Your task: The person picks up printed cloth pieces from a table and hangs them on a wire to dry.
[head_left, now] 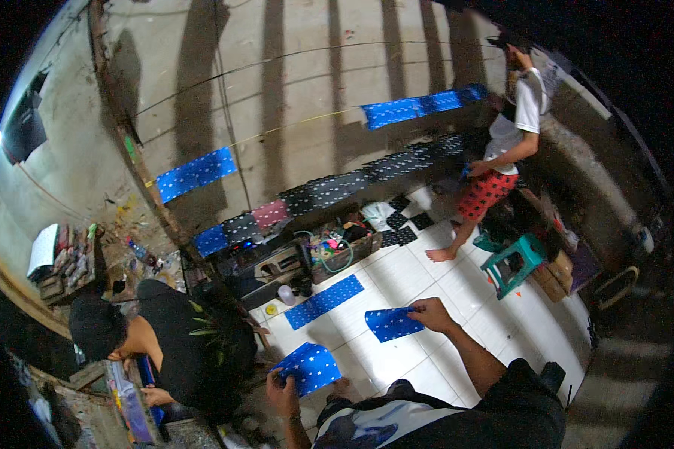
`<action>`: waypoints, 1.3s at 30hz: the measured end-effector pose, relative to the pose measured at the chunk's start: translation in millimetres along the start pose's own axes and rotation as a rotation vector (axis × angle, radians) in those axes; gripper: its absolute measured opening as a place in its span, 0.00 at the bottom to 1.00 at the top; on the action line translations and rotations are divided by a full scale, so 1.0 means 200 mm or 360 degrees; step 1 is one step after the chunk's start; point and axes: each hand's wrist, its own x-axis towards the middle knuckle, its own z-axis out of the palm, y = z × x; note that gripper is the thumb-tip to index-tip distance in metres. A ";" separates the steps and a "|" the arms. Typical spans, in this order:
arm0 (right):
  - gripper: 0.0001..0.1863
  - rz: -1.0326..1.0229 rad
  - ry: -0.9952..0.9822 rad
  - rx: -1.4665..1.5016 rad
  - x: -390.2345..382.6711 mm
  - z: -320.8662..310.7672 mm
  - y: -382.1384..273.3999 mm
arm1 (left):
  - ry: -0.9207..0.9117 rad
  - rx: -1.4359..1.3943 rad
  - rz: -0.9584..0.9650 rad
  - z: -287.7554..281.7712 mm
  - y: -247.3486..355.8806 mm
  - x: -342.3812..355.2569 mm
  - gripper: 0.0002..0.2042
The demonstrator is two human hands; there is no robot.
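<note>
Clearly, both hands (282,393) (432,313) pinch starred blue sheets (311,368) (389,324), the right one's long axis pointing leftward, the left one's up-right.

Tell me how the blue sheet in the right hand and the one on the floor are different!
The held sheet is in the right hand; the floor sheet lies on the tiles. The held sheet looks bent, the floor sheet flat. The held sheet looks shorter than the floor sheet. Both are blue with white marks.
</note>
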 end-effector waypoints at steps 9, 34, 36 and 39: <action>0.08 -0.0115 0.0127 0.0047 0.67 0.18 -0.50 | 0.0127 0.0134 -0.0009 -0.05 0.11 0.73 0.12; 0.34 -0.0907 -0.0329 0.1097 3.24 0.51 -1.64 | 0.1025 0.0296 -0.0010 0.28 0.31 1.34 0.12; 0.35 -0.0866 -0.0345 0.1121 3.27 0.54 -1.60 | 0.1045 0.0268 -0.0024 0.31 0.28 1.33 0.12; 0.35 -0.0838 -0.0396 0.1126 3.30 0.55 -1.55 | 0.0961 0.0277 -0.0126 0.35 0.30 1.36 0.13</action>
